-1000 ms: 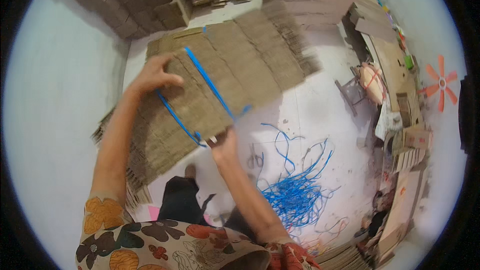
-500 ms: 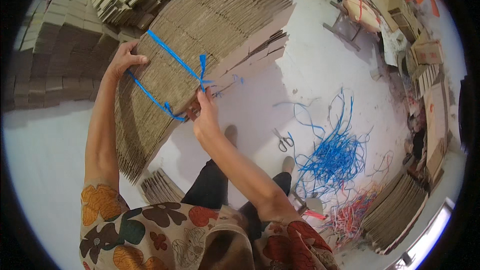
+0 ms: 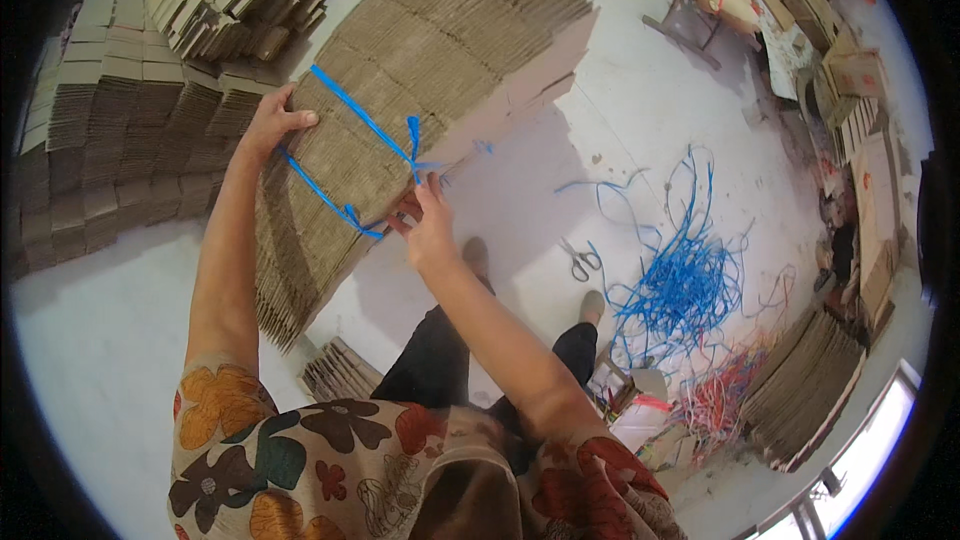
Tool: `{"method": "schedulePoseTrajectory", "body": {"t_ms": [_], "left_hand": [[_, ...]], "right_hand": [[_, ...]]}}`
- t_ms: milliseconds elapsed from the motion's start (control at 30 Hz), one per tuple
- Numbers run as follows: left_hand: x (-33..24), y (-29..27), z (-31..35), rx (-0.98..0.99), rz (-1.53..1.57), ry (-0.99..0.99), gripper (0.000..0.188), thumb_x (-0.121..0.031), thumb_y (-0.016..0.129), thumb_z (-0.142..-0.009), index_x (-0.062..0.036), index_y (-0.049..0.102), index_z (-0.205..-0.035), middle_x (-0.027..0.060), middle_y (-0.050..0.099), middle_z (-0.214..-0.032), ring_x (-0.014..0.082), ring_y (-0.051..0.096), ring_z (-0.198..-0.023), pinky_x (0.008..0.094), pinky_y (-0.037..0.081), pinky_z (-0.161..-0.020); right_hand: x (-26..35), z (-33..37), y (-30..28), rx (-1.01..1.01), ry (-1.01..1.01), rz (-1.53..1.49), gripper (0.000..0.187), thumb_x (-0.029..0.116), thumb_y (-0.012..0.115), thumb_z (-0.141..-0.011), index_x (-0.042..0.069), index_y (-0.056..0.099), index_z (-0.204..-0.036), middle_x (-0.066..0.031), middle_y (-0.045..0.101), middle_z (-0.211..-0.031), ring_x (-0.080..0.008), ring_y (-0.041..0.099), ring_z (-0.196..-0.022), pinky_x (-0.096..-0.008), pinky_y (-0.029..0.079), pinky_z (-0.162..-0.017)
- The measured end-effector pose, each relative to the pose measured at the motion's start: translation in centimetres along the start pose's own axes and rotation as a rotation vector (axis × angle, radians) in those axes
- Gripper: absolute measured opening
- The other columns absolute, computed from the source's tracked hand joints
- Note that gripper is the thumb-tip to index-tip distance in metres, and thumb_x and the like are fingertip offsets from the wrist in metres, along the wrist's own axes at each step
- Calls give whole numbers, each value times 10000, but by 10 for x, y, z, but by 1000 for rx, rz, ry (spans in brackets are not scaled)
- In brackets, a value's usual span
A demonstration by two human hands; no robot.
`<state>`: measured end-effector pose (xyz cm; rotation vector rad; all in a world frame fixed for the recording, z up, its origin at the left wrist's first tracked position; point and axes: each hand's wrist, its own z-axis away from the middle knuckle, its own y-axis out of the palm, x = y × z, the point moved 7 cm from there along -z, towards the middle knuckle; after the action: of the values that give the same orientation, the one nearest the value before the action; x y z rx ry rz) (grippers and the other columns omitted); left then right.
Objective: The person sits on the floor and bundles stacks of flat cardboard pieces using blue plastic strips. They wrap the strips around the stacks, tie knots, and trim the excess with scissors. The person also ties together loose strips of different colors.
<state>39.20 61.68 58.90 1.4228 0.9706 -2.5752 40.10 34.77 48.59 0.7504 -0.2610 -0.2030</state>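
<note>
A long stack of brown corrugated cardboard pieces (image 3: 370, 70) slants across the view in front of me, two blue straps round its nearer part. The upper blue strap (image 3: 360, 116) has a knot with a short upright tail at the right edge. Closer to me, the lower blue strap (image 3: 318, 190) is also knotted near that edge. My left hand (image 3: 272, 124) grips the stack's left edge, thumb on top. At the right edge, between the two knots, my right hand (image 3: 430, 225) is closed on the cardboard, its upper fingertips against the upper strap. Some of its fingertips are hidden.
Scissors (image 3: 580, 260) lie on the floor beside a tangle of blue strapping (image 3: 685, 285). Red and pale strips (image 3: 715, 390) lie closer to me. More cardboard stacks (image 3: 120, 120) stand at left; another cardboard stack (image 3: 805, 390) is at right. A stool (image 3: 690, 30) stands far right.
The view has shifted, so the stack and both hands appear slightly further right. Both hands keep their places on the stack's edges.
</note>
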Motion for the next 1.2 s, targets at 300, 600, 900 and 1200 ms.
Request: {"method": "schedulePoseTrajectory", "body": {"t_ms": [300,600,900,1200], "left_hand": [[-106,39,124,-593,-632,636,565,-210,618,-810,5,396,-1283,160,426,-1311,290,404,-1209,367,312,-999],[47,374,432,634,-416,-187,649,-274,623,-789,-9,338,-1309,226,354,-1327,367,332,-1233,426,279,-1025],[34,489,444,962,-401,-355,576,-336,596,-814,32,421,-1221,248,440,-1248,390,383,-1190,410,322,-989],[55,512,494,940,-495,-258,631,-342,613,-810,-38,366,-1305,241,384,-1310,393,350,-1224,435,287,-1007]], "right_hand": [[11,28,-204,-5,-247,1160,512,261,553,-838,43,424,-1283,-154,524,-1133,-230,523,-1030,-323,432,-849],[114,231,-469,-599,79,1859,423,334,628,-746,62,543,-1058,-158,566,-1053,-349,540,-998,-511,413,-836],[140,416,-722,-943,-69,2314,459,260,549,-794,90,441,-1206,-114,370,-1335,-289,277,-1282,-666,187,-955],[112,377,-657,-10,-74,2653,356,196,489,-822,113,505,-1169,-155,369,-1326,-301,263,-1288,-652,197,-962]]}}
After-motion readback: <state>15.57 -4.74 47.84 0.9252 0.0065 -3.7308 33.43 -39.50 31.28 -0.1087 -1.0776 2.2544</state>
